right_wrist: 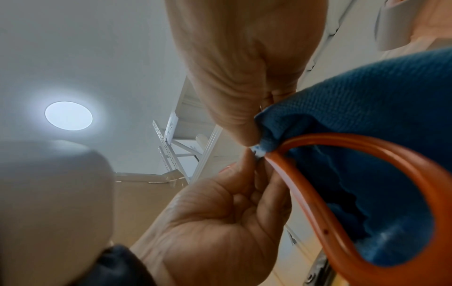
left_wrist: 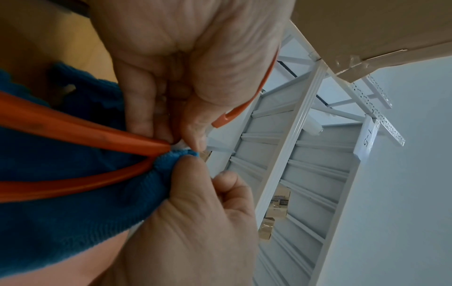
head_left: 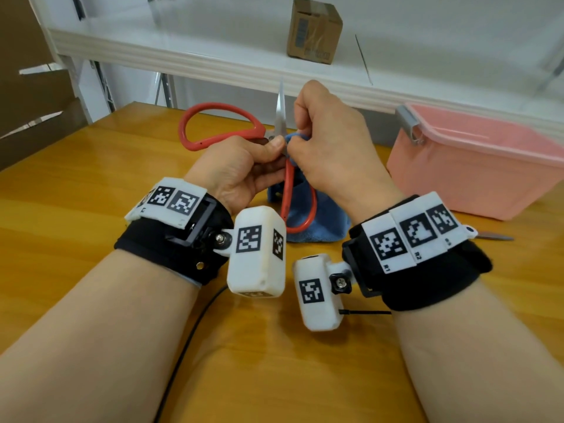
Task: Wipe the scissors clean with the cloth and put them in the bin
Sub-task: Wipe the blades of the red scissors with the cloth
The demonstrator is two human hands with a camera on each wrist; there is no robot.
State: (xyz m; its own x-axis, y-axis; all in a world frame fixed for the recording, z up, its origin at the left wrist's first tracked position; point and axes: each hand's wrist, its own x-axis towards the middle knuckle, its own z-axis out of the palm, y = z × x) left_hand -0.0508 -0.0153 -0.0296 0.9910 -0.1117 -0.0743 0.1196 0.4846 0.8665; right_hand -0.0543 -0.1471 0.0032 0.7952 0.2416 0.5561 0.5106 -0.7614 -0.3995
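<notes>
1. My left hand pinches the scissors at the pivot, above the table, blades pointing up.
2. My right hand pinches the cloth against the pivot.
3. The bin waits at right.
4. Risk: a sliding cloth could bare my fingertips to the edge.
5. Only the head view shows blade and bin; the wrist views show the pinch close up.

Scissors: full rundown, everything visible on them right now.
Red-handled scissors with two large loop handles, plastic-looking, and short shiny metal blades pointing up, closed or nearly so. Held above the table: left hand pinches them at the pivot, right hand presses the blue cloth against the blade base. One loop hangs over the cloth.
</notes>
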